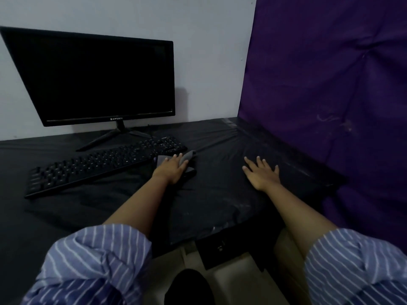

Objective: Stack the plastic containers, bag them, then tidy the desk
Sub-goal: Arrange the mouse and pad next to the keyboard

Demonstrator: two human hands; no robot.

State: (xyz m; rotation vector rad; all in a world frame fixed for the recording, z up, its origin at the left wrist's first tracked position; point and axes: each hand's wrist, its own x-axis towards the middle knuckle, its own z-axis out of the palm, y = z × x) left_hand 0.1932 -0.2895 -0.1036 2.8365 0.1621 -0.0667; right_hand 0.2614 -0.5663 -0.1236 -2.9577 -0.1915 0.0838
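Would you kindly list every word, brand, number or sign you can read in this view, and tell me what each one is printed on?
"QWERTY", with a small logo mark before it: on the bottom bezel of the black monitor.
Key legends on the black keyboard: pale marks show, but too small and blurred to read.
Small pale mark on the dark box under the desk edge: unreadable.
No other text is visible.

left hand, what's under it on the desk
A grey cloth lies under the left hand, pressed flat onto the black desk cover. Its edges stick out past the fingers; the hand hides the middle of it.
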